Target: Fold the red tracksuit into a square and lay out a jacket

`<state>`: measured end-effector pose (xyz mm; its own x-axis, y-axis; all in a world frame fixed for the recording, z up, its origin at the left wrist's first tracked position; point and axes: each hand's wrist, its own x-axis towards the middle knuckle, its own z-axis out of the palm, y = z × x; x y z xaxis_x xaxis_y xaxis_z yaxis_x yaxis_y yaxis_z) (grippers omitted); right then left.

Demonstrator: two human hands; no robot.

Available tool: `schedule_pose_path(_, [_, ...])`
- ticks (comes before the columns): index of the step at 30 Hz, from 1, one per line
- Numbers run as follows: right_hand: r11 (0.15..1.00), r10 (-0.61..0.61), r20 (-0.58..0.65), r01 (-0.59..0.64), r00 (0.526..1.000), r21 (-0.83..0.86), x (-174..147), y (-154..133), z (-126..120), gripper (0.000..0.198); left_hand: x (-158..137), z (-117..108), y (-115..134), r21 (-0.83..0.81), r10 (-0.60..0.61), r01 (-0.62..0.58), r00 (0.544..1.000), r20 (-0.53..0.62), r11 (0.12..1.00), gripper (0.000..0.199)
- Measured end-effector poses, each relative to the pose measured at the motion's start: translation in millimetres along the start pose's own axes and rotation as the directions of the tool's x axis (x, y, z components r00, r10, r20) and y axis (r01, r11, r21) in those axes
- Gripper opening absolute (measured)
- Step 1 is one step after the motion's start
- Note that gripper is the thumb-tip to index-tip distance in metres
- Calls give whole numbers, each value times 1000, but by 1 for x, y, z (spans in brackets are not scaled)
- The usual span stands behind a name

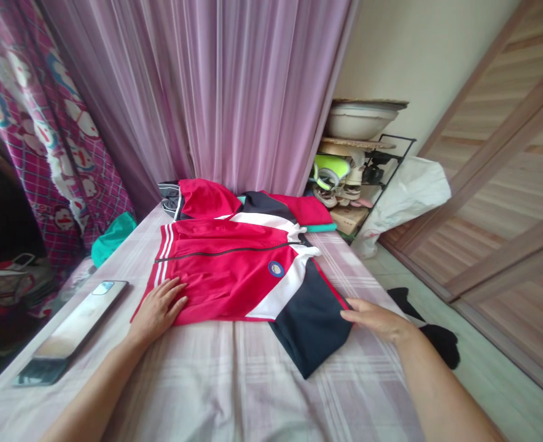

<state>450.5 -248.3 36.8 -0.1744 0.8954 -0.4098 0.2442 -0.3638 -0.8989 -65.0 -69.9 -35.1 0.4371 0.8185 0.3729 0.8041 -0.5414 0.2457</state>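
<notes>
A red, white and navy zip-up track jacket (225, 270) lies front side up, its zip running left to right and its white collar on the right. A round blue badge (276, 269) sits on its chest. Flat on the striped hem at the near left rests my left hand (158, 310), fingers spread. My right hand (375, 319) pinches the edge of the near navy sleeve (317, 319) between thumb and fingers. That sleeve is bent, with its folded corner pointing towards me. The far sleeve stretches away towards the curtain.
Folded red and teal clothes (315, 212) lie at the table's far end. A phone (75, 325) is on the checked tablecloth (234, 374) at left, near a teal cloth (113, 238). Beyond the right edge stand a shoe rack (382, 178) and a white bag (410, 190).
</notes>
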Motion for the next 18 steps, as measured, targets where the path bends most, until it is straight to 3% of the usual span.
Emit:
schedule_pose_path(2, [995,-93,-20,94,995,25,-3,2,6,57,1,0,1,15,3,-3,1000,-8,1000,73])
schedule_pose_path(4, [985,-168,-127,170,978,7,-1,1,10,56,2,0,2,24,1,-1,1000,-7,1000,74])
schedule_pose_path(6, [969,-241,-309,245,920,-27,5,-5,10,57,3,-1,3,28,-2,2,1000,-6,1000,74])
schedule_pose_path(8, [947,-306,-464,314,831,-61,11,-16,6,60,3,-1,3,32,0,0,1000,-10,999,73])
schedule_pose_path(10, [938,-331,-528,332,782,-97,15,-28,0,62,3,-1,3,37,3,-2,1000,-20,999,73])
schedule_pose_path(14, [919,-333,-426,188,841,-347,18,-50,-19,51,4,-2,3,43,10,-9,1000,-23,999,73])
schedule_pose_path(16, [824,-356,-398,82,846,-561,17,-59,-28,42,5,-2,3,44,15,-14,1000,-23,999,72])
schedule_pose_path(18, [702,-392,-446,-52,805,-710,13,-68,-36,38,5,-2,4,46,21,-20,999,-26,999,73])
